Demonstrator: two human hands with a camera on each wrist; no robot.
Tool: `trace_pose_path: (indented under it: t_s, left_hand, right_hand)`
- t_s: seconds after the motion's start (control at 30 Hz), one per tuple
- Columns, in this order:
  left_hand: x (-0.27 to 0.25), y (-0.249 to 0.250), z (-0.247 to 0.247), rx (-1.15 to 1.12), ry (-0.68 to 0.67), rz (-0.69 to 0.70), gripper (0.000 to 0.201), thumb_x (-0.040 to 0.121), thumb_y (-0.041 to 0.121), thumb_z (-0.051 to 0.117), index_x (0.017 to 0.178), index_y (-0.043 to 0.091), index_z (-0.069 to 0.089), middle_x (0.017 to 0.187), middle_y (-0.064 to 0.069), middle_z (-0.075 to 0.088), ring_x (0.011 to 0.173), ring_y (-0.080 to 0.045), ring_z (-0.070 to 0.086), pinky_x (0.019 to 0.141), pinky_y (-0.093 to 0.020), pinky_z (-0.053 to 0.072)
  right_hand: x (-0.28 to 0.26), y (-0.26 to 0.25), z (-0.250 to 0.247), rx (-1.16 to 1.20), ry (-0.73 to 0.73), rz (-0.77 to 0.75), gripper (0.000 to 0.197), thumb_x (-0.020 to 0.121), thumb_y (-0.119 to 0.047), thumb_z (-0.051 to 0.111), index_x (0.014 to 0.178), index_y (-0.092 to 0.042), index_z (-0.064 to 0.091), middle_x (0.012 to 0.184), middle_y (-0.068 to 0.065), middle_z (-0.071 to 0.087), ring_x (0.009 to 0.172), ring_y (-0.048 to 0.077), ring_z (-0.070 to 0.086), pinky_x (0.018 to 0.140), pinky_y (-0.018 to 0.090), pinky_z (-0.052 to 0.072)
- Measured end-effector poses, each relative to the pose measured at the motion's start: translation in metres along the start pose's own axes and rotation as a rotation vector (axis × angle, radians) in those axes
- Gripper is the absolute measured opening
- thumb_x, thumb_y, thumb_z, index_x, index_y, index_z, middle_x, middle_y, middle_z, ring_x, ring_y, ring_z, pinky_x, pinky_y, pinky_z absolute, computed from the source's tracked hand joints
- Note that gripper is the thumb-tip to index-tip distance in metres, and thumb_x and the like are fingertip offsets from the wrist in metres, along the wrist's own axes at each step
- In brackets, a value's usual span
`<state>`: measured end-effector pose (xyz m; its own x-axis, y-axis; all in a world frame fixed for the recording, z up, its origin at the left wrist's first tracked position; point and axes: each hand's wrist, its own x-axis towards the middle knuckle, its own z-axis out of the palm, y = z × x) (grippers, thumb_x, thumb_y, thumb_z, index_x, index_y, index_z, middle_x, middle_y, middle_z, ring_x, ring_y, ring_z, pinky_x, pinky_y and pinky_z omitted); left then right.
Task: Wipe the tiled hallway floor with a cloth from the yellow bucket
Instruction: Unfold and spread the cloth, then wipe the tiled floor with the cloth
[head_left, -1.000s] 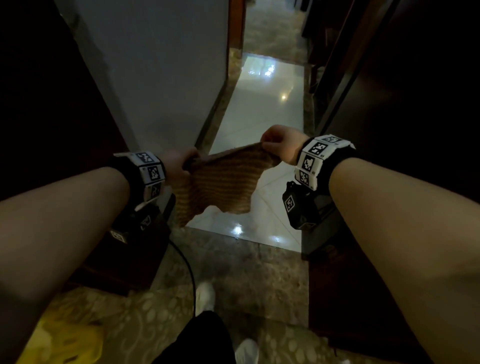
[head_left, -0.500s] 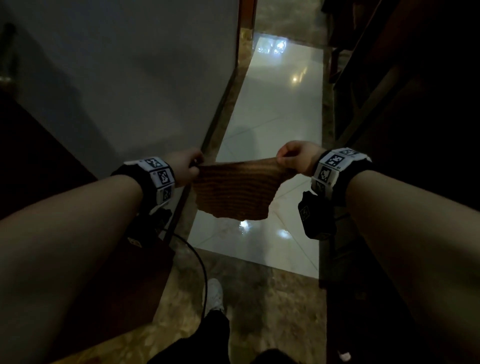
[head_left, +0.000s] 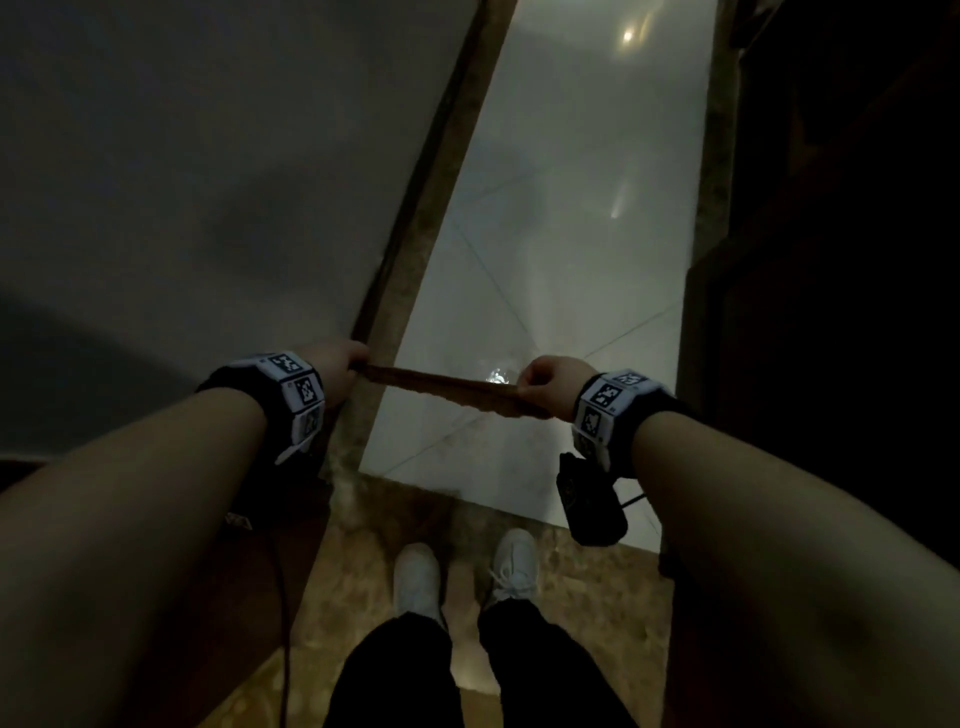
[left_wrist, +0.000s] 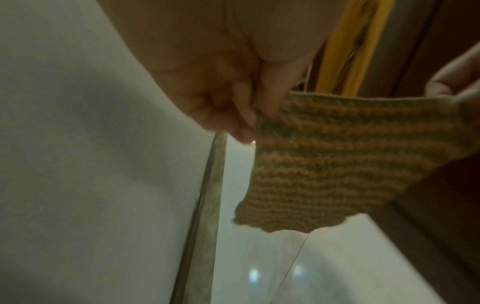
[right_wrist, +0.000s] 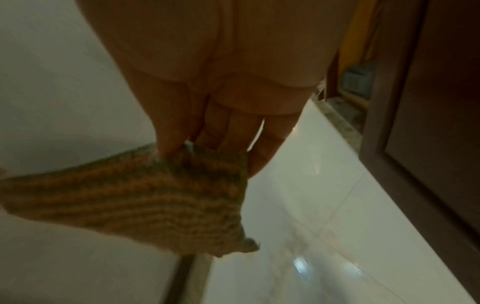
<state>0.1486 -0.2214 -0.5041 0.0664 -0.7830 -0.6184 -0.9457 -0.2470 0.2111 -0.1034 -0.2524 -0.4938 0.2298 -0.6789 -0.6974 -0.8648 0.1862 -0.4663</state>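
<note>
Already out of the bucket, the cloth (head_left: 451, 388) hangs stretched in the air; wiping, by my judgement, has not begun.
Left hand (head_left: 340, 369) and right hand (head_left: 545, 382) each pinch a top corner, so each grip is clenched on cloth, above the pale tiled floor (head_left: 561, 234). A wall (head_left: 208, 156) and its dark skirting bound the strip on the left, dark woodwork (right_wrist: 428, 102) on the right; open room runs ahead.

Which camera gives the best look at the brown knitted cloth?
The left wrist view: the cloth hangs spread, ribbed knit and ragged lower edge visible. The head view shows only its stretched top edge between both hands; the right wrist view shows one bunched end.
</note>
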Motion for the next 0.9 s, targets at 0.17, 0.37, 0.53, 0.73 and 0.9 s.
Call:
trace_pose_path:
  t_s: [0.17, 0.37, 0.53, 0.73, 0.9]
  left_hand:
    - [0.086, -0.045, 0.11, 0.042, -0.217, -0.012, 0.043, 0.094, -0.001, 0.041, 0.136, 0.005, 0.048, 0.136, -0.019, 0.052, 0.123, -0.03, 0.051, 0.081, -0.022, 0.035]
    - [0.193, -0.093, 0.239, 0.031, -0.168, -0.138, 0.038, 0.095, 0.005, 0.044, 0.132, 0.003, 0.05, 0.136, -0.016, 0.054, 0.123, -0.03, 0.052, 0.099, -0.031, 0.041]
    - [0.265, -0.115, 0.332, 0.136, -0.103, -0.082, 0.06, 0.099, 0.03, 0.039, 0.152, 0.017, 0.013, 0.159, -0.011, 0.014, 0.145, -0.028, 0.02, 0.117, -0.035, 0.018]
    - [0.315, -0.138, 0.409, 0.496, -0.293, 0.198, 0.091, 0.091, 0.049, 0.045, 0.151, 0.011, -0.011, 0.16, -0.013, -0.015, 0.148, -0.035, -0.007, 0.12, -0.043, 0.006]
    - [0.32, -0.142, 0.455, 0.528, -0.394, 0.223, 0.107, 0.084, 0.059, 0.049, 0.148, 0.005, -0.017, 0.157, -0.017, -0.022, 0.147, -0.037, -0.014, 0.12, -0.043, -0.001]
  right_hand:
    - [0.103, 0.059, 0.096, -0.111, -0.175, 0.036, 0.01, 0.088, -0.02, 0.053, 0.088, -0.018, 0.063, 0.091, 0.003, 0.063, 0.091, 0.022, 0.063, 0.084, 0.032, 0.052]
    - [0.234, 0.131, 0.207, -0.099, -0.105, 0.053, 0.025, 0.093, -0.02, 0.048, 0.113, -0.01, 0.06, 0.116, 0.009, 0.064, 0.093, 0.019, 0.055, 0.075, 0.023, 0.038]
    - [0.338, 0.191, 0.274, -0.165, 0.102, -0.041, 0.044, 0.091, -0.027, 0.051, 0.133, -0.018, 0.044, 0.144, 0.008, 0.039, 0.128, 0.026, 0.045, 0.101, 0.03, 0.039]
    - [0.392, 0.224, 0.329, -0.823, -0.197, -0.45, 0.085, 0.085, -0.051, 0.051, 0.149, -0.036, -0.003, 0.158, 0.007, -0.02, 0.145, 0.033, -0.02, 0.118, 0.047, -0.006]
    - [0.396, 0.228, 0.39, -0.788, -0.219, -0.476, 0.095, 0.078, -0.068, 0.048, 0.15, -0.029, -0.001, 0.16, 0.013, -0.007, 0.144, 0.035, -0.015, 0.114, 0.051, -0.01]
